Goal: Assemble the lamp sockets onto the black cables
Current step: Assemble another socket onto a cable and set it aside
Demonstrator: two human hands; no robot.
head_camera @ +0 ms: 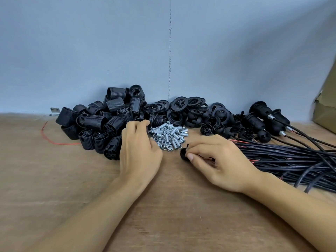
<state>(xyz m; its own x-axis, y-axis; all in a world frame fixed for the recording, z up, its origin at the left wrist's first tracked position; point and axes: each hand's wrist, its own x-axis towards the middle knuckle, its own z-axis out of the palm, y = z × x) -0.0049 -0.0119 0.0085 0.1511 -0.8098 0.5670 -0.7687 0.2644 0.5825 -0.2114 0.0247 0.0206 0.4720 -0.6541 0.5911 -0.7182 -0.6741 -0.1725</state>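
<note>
- Tabletop spread wide under my forearms; socket shells, metal nipples and black cables banked along the wall.
- Left hand curled round a socket part at the pile's edge.
- Right hand pinched a socket cap beside the nipples.

Tabletop: brown wood grain, filled the near field | Wall: pale blue-grey, stood along the far edge, with a rough vertical seam near centre | Cardboard box: brown, torn flap, far right | Red wire: thin, loose, curved on the tabletop at left | Metal bracket: small, far left, at the wall's foot
</note>
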